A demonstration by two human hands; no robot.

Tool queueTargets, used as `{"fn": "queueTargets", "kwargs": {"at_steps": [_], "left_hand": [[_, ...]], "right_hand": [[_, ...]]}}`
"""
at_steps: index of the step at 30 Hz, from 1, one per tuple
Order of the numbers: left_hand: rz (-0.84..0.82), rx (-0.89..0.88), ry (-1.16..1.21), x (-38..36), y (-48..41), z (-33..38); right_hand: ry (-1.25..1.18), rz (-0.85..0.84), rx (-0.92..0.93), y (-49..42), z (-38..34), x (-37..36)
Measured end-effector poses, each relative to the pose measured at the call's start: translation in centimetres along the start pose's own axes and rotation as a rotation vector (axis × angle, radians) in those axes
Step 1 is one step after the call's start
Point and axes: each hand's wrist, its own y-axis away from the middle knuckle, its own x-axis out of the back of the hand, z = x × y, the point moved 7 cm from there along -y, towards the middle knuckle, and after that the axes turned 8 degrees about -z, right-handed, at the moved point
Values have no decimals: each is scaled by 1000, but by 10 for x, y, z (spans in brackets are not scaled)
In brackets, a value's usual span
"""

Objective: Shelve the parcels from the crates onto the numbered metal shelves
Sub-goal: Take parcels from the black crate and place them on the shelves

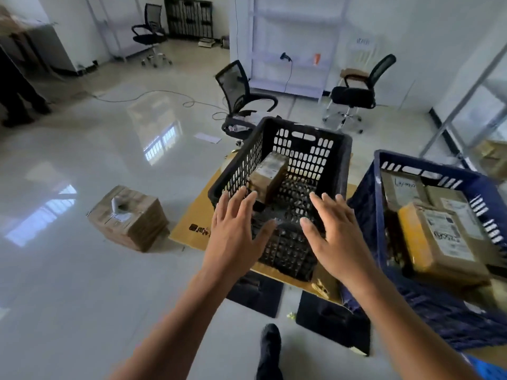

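- One small brown cardboard parcel (270, 175) with a pale label lies alone in the black perforated plastic crate (310, 157). It is tilted against the crate's far left wall.
- Step in hand, as judged: the reach into this crate for its last parcel, with nothing lifted yet.
- Left hand (236, 234): fingers straight and spread, holding nothing, over the crate's near left rim. The fingertips are near the parcel; contact with the rim cannot be told.
- Right hand (340, 237): likewise spread and empty, above the crate's near right side, apart from the parcel.
- Next move calls for both hands lowered past the rim, one to each side of the parcel. They must then close on it and lift it clear of the walls.
- Blue slotted plastic crate (428, 157), just right of the black one: several labelled brown parcels (444, 239) awaiting shelving.
- White metal shelving (290, 50): well behind the crates, by the far wall; numbers not legible.
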Motion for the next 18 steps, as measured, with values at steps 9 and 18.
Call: {"fn": "queueTargets", "kwargs": {"at_steps": [9, 18], "left_hand": [[-219, 50, -6, -55, -216, -33], [-581, 256, -85, -172, -331, -92]], "right_hand": [[-9, -98, -183, -198, 63, -19], [20, -237, -287, -283, 117, -59]]}}
